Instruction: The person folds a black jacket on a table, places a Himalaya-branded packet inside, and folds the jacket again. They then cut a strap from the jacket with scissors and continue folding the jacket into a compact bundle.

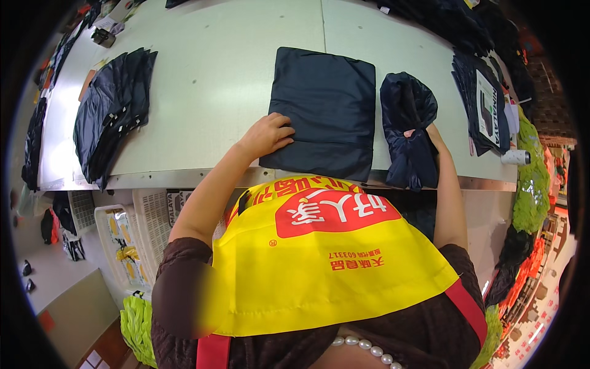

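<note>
A dark navy folded fabric piece (322,111), roughly square, lies on the table in front of me, its lower end at the front edge. My left hand (269,134) rests on its left side, with fingers lightly bent on the cloth and not gripping it. Right of it, my right hand (434,138) holds a bunched, shiny navy padded fabric piece (409,160). A fingertip shows in the folds of that piece, while most of the right hand's fingers are hidden by cloth. The upper part of the bunched piece forms a rounded opening.
The pale table (215,74) has a metal front edge. A fanned stack of dark fabric pieces (117,111) lies left; another stack (476,101) with a printed white panel lies right, near a thread spool (516,157). White plastic baskets (150,227) stand below left. Lime-green fabric (531,178) hangs right.
</note>
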